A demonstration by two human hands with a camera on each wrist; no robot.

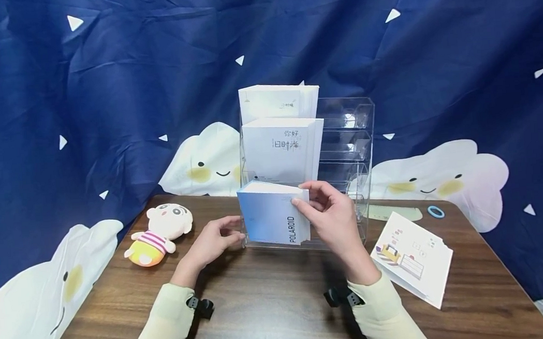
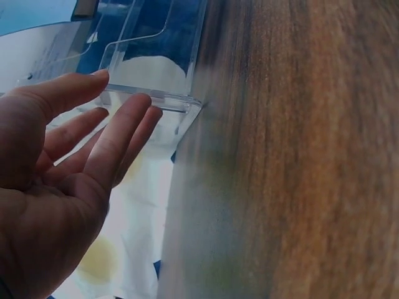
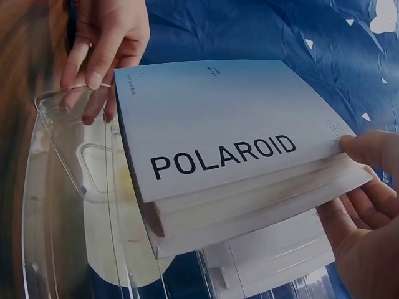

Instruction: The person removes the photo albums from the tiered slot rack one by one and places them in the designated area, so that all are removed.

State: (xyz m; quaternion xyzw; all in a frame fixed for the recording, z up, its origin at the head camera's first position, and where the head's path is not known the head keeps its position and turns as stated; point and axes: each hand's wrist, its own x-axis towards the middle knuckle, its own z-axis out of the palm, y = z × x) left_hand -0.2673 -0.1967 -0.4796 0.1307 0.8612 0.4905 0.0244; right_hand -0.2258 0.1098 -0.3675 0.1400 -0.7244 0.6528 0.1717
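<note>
My right hand (image 1: 332, 215) pinches the right edge of a thick blue-white book (image 3: 224, 118) marked POLAROID, thumb on the front cover and fingers behind. The book leans at the lowest front tier of a clear acrylic rack (image 1: 368, 148); whether its bottom rests inside the tier is hidden. At the rack's lower left corner is my left hand (image 2: 68, 149), its fingers extended and touching the clear side. Behind the blue book, a white book (image 1: 275, 153) stands in a middle tier, and another white book (image 1: 269, 102) stands in the top tier.
A plush doll (image 1: 161, 236) lies left of the rack. To the right are a white booklet (image 1: 412, 259) with a drawing, a pale green ruler-like strip (image 1: 395, 212) and a blue ring (image 1: 435, 212). A blue cloud-patterned curtain (image 1: 153, 68) hangs behind the wooden table (image 1: 261, 305).
</note>
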